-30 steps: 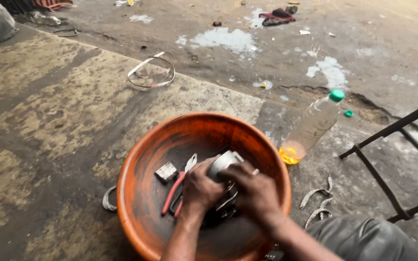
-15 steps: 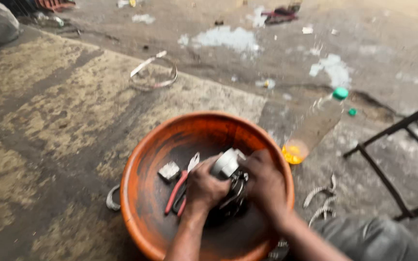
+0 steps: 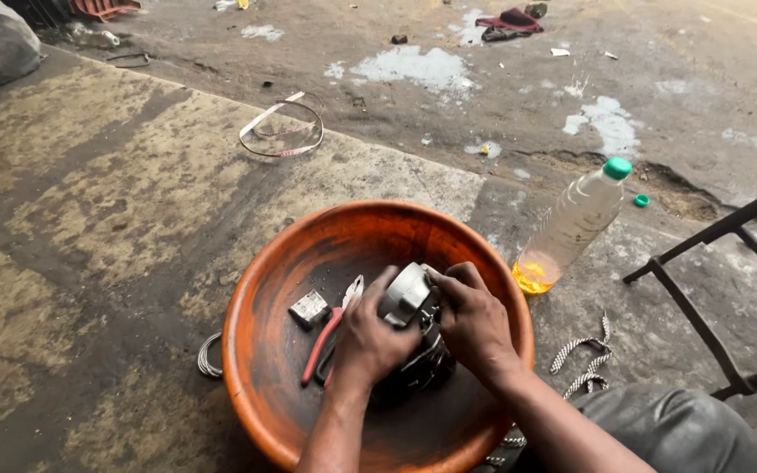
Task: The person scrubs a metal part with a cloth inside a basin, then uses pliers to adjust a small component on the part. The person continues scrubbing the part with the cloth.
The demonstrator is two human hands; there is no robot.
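Both hands are down inside a big orange basin (image 3: 256, 350) sitting on the concrete ground (image 3: 89, 228). The left hand (image 3: 374, 337) is curled round the near left side of a greasy metal engine part (image 3: 409, 298), fingers wrapped up onto its rounded silver cap. The right hand (image 3: 475, 320) is clamped on the other side, fingers bent over the top, knuckles up. So the two hands sit close together with the part squeezed between them, roughly mid-basin and a bit toward the right wall. The darker lower half of the part is mostly hidden under the hands, so I can't tell how it rests on the basin floor.

Just left of the left hand lie red-handled pliers (image 3: 330, 328), touching or nearly touching the wrist, and a small grey metal block (image 3: 309, 308) sits a bit further left. The left half of the basin floor is bare, and the rim stands high all round.

Outside, a plastic bottle (image 3: 571, 223) with a green cap and a little yellow liquid leans just past the right rim. A black metal frame (image 3: 703, 289) stands further right, and a braided cord (image 3: 584, 359) lies between it and the basin. A wire coil (image 3: 208, 355) pokes out by the left rim, and a hoop (image 3: 282, 130) lies well away up the slab.
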